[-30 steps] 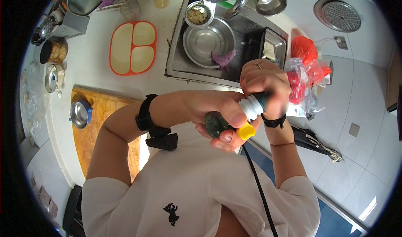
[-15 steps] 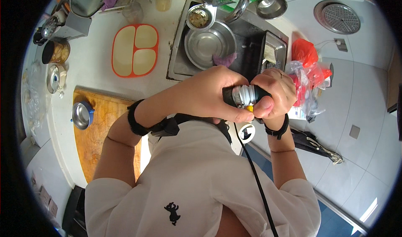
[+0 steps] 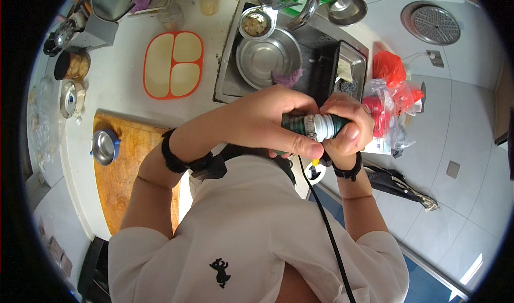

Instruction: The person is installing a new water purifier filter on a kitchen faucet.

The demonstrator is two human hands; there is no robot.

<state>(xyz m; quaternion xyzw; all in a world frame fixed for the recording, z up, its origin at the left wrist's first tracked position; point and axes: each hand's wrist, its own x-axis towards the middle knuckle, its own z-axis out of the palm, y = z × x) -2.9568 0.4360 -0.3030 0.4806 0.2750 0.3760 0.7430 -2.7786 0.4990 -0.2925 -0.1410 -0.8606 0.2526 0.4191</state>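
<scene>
Both of my hands hold a dark green cylindrical thing with a white ridged neck (image 3: 323,127) and a silvery grooved ring; its exact kind I cannot make out. My left hand (image 3: 267,115) is closed around its left part, the thumb lying along the near side. At the other end, my right hand (image 3: 350,126) is wrapped round the dark right part, thumb bent over it. A small yellow piece (image 3: 315,162) shows just below the left thumb tip. The thing is held level in front of my body, near the sink's front edge.
The sink (image 3: 227,91) holds a steel basin (image 3: 267,56), a purple cloth (image 3: 288,78) and a rectangular metal tray. A divided plate (image 3: 159,67) with an orange rim lies left of it. A steel bowl (image 3: 104,146) stands on the wooden cutting board (image 3: 134,190). Red plastic bags (image 3: 389,67) sit right.
Both hands have turned slightly on the thing, and the right hand has shifted a little left. More of the white neck and dark green body now shows. The yellow piece sits lower.
</scene>
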